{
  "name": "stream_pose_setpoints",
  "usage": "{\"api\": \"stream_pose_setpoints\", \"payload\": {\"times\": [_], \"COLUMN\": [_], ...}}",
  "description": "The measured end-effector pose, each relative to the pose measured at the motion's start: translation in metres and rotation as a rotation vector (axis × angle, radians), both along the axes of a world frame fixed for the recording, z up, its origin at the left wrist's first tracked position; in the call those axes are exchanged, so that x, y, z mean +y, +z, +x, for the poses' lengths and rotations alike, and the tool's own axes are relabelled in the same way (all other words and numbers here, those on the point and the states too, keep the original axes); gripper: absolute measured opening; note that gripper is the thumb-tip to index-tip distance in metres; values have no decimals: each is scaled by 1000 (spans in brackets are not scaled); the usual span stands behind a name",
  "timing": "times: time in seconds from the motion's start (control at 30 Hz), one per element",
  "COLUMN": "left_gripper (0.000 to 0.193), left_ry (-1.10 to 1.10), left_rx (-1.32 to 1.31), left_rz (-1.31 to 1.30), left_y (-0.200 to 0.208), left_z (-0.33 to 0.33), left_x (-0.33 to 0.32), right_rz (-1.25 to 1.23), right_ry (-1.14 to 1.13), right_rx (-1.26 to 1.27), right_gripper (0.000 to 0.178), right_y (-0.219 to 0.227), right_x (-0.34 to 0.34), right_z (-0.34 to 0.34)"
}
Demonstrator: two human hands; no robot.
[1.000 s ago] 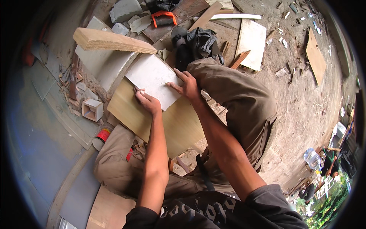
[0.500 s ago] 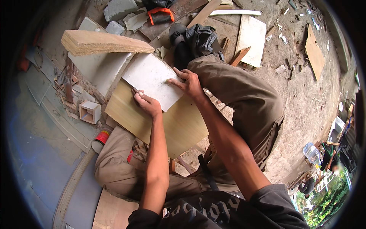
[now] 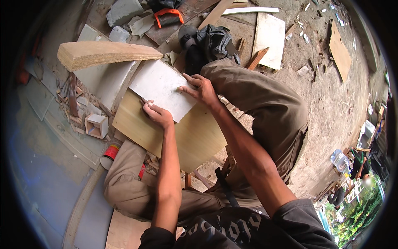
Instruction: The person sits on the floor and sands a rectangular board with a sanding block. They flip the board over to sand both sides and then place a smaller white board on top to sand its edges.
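Observation:
A white rectangular board (image 3: pixel 159 85) lies over a larger yellowish plywood sheet (image 3: pixel 182 143) across my lap. At the white board's left edge, my left hand (image 3: pixel 159 115) is closed in a pinch on a thin dark stick (image 3: pixel 146 101), perhaps a pencil; most of it is hidden by the fingers. My right hand (image 3: pixel 201 89) grips the white board's right edge, thumb on the top face and fingers along the rim. Beyond the boards, a thick curved piece of wood (image 3: pixel 107 53) stands out near the white board's far corner.
A small open wooden box (image 3: pixel 97 125) and a red-labelled can (image 3: pixel 110 154) are on the left. An orange-handled saw (image 3: pixel 168 18) lies far off beside rubble. Another white panel (image 3: pixel 268 41) and a brown offcut (image 3: pixel 340 50) rest on the dirt floor. A person (image 3: pixel 360 166) is at far right.
The view has shifted slightly, so the boards and surroundings sit a little further left. Both hands keep nearly the same places on the white board.

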State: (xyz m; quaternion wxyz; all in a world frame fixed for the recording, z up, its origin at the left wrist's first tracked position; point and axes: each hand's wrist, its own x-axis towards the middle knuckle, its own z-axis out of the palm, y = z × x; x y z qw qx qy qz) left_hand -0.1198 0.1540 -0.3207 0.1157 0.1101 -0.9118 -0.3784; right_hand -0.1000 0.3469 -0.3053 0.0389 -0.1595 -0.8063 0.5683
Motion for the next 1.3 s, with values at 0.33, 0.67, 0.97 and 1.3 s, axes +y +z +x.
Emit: {"api": "stream_pose_setpoints", "payload": {"times": [0.33,0.67,0.97,1.3], "left_gripper": [31,26,19,19], "left_ry": [2,-59,-73,-81], "left_rx": [-1,111,8,55], "left_rz": [-34,5,-4,-48], "left_y": [7,8,14,7], "left_z": [1,-1,-3,0], "left_x": [1,8,4,5], "right_rz": [174,-99,-4,37], "right_ry": [101,65,123,87], "right_rx": [-229,36,-35,-149], "right_gripper": [55,58,58,54], "right_y": [28,-1,5,23], "right_x": [-10,-21,-22,-29], "right_z": [-35,-91,-95,-94]}}
